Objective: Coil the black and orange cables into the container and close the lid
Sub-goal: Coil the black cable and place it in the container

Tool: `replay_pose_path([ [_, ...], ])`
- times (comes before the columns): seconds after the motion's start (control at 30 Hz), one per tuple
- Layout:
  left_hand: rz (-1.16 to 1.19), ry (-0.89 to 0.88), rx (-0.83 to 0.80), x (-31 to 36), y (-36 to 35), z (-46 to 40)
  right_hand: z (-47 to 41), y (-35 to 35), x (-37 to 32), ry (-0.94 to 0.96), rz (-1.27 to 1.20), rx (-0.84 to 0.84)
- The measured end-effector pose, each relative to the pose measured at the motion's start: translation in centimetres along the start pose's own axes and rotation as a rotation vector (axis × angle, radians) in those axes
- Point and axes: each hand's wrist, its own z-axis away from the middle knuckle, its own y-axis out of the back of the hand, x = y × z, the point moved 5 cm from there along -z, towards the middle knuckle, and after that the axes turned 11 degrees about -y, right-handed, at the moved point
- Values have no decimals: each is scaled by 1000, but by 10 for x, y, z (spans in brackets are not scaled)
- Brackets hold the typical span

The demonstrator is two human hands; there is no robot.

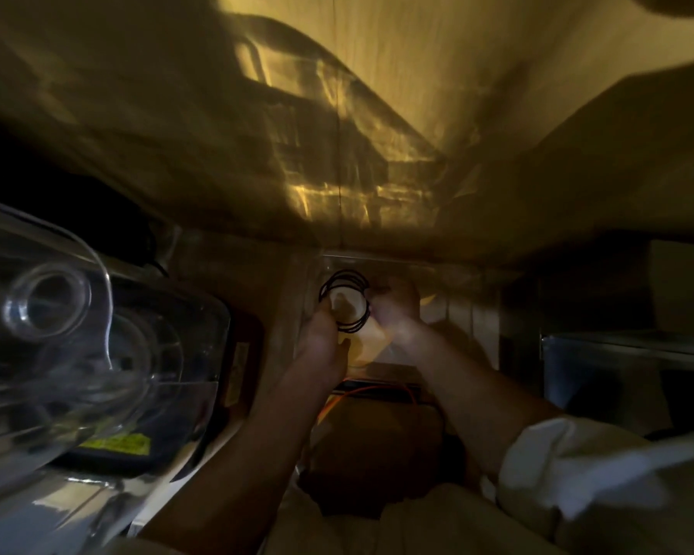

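Observation:
The black cable (pixel 343 283) is wound into a coil of several loops, held up between both hands in the dim middle of the head view. My left hand (pixel 322 334) grips the coil's lower left side. My right hand (pixel 393 308) grips its right side. Behind and below the coil stands a clear plastic container (pixel 449 314), hard to make out in the low light. The orange cable (pixel 377 392) lies loose nearer to me, curving across a dark edge below my wrists. I cannot pick out a lid.
A large clear plastic lid or housing with a round knob (pixel 49 302) fills the left side. A yellow label (pixel 115 442) shows under it. A grey box (pixel 626 370) stands at the right. My white sleeve (pixel 577 474) covers the lower right.

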Motion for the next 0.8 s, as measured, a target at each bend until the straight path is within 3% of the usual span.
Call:
replay_pose_path([
  [0.37,-8,39,44,1,3,5,-8,-1,0,55,98,51],
  [0.8,21,74,54,5,10,20,3,20,7,33,-21,-26],
])
